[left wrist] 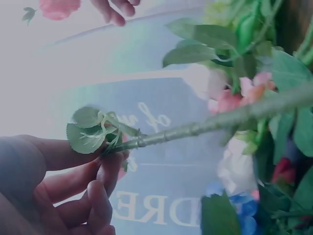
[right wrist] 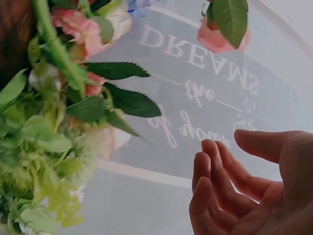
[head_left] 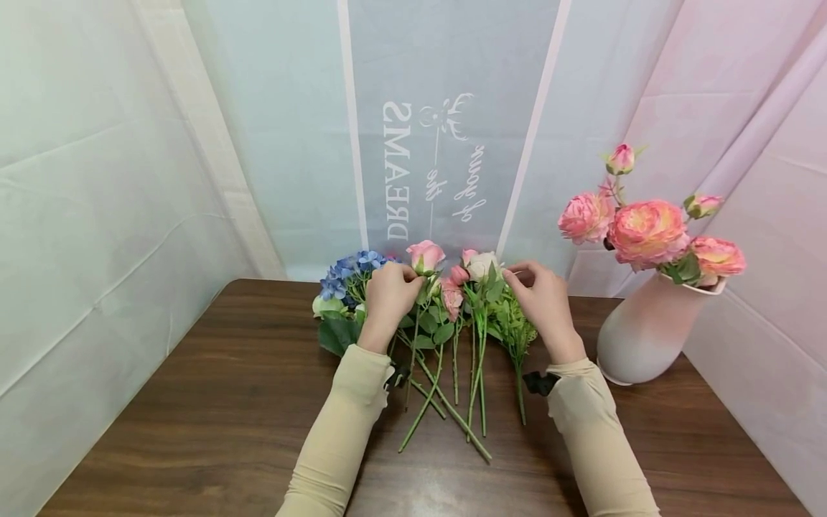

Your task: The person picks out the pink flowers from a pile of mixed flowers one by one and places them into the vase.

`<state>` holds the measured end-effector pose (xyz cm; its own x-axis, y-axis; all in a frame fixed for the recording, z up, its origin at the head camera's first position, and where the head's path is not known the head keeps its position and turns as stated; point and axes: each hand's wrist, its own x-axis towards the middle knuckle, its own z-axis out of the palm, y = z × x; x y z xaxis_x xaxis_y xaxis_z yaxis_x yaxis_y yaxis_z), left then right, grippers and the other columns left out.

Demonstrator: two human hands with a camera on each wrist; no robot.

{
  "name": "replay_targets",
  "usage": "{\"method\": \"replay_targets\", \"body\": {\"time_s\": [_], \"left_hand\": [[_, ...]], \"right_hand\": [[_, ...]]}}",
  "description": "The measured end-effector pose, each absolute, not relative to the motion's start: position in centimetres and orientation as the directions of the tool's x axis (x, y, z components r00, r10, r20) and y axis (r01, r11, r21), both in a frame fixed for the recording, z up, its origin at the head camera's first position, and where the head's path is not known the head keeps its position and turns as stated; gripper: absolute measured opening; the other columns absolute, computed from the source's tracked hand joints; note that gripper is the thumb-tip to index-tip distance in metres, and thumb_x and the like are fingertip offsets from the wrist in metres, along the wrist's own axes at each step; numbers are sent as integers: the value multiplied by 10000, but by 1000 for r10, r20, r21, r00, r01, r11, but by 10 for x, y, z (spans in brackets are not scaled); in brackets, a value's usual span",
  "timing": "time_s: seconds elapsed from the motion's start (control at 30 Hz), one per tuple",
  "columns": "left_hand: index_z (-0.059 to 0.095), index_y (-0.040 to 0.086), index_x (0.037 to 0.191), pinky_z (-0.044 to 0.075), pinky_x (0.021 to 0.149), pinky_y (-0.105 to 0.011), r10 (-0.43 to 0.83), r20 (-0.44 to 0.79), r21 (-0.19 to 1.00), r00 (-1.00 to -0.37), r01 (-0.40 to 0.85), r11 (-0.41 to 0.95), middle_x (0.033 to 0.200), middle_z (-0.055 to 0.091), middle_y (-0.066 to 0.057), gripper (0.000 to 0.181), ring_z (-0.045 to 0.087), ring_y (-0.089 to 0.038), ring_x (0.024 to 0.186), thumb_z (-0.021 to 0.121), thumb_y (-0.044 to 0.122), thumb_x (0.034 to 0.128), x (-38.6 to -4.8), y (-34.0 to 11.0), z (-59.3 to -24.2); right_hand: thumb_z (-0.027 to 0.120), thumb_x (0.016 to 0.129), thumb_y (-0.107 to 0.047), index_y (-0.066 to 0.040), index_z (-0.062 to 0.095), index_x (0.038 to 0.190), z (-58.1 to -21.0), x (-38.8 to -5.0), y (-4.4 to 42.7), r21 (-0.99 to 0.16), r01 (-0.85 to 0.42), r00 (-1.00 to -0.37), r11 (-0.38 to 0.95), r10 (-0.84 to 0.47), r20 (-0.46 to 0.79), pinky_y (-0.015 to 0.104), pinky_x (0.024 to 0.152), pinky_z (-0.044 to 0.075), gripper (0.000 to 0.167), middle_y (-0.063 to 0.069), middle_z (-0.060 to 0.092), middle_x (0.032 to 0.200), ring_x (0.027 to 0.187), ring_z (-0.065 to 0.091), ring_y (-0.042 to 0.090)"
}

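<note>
My left hand (head_left: 393,294) pinches the stem of a pink rose (head_left: 426,256) just under its bloom, above the other flowers. In the left wrist view the thumb and fingers of the left hand (left wrist: 73,191) meet on the stem (left wrist: 186,130) beside small green leaves. My right hand (head_left: 541,298) is beside the white rose (head_left: 483,266); the right wrist view shows this hand (right wrist: 249,181) apart from the flowers, thumb and fingers parted, holding nothing. Below the hands, several green stems (head_left: 455,413) cross on the table.
Blue hydrangea (head_left: 349,273) and a broad green leaf (head_left: 337,334) lie at the left of the flowers, leafy greenery (head_left: 513,327) at the right. A pink and white vase (head_left: 649,334) with large pink flowers (head_left: 648,231) stands on the brown table (head_left: 213,402), with a printed curtain (head_left: 446,64) behind.
</note>
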<state>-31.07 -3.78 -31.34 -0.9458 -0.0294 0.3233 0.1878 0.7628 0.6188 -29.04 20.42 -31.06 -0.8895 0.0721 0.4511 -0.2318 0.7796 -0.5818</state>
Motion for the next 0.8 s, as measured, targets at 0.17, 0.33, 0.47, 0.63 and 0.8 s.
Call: {"method": "replay_targets", "body": {"time_s": [0.17,0.33,0.47,0.63,0.8], "left_hand": [[761,182,774,432,508,-283,-57,357,701,-932,227,676,687,689,34,161,570,-125,543,696,302,860,-308,-39,-305],[759,162,767,448,500,-278,-65,371,763,-926,265,590,697,697,21,158,584,-128,545,706,284,852,-307,-40,-301],[757,143,760,470,535,-284,-80,397,786,-914,293,544,697,698,5,156,596,-136,573,711,262,850,-308,-41,-300],[765,116,829,485,582,-291,-112,438,809,-892,337,482,747,711,-27,150,610,-147,609,688,237,870,-306,-43,-296],[757,96,847,450,510,-274,-146,465,837,-873,381,393,747,704,-58,170,586,-158,568,657,226,893,-304,-45,-292]], "right_hand": [[609,929,-310,-61,689,1046,-304,-291,196,-600,-240,-887,764,79,455,447,745,482,286,150,722,911,804,654,295],[628,916,-307,-70,701,1040,-300,-293,188,-625,-252,-880,739,94,466,401,717,479,277,133,728,895,789,657,273],[638,910,-296,-86,705,1045,-296,-292,182,-641,-256,-878,724,104,468,373,709,478,259,119,731,898,796,659,257],[654,901,-288,-84,706,1039,-293,-292,176,-644,-277,-870,713,99,483,380,723,478,252,120,731,904,819,663,259],[648,902,-325,-101,709,1040,-290,-291,170,-650,-290,-863,702,101,494,389,743,488,270,106,732,913,840,668,252]]}}
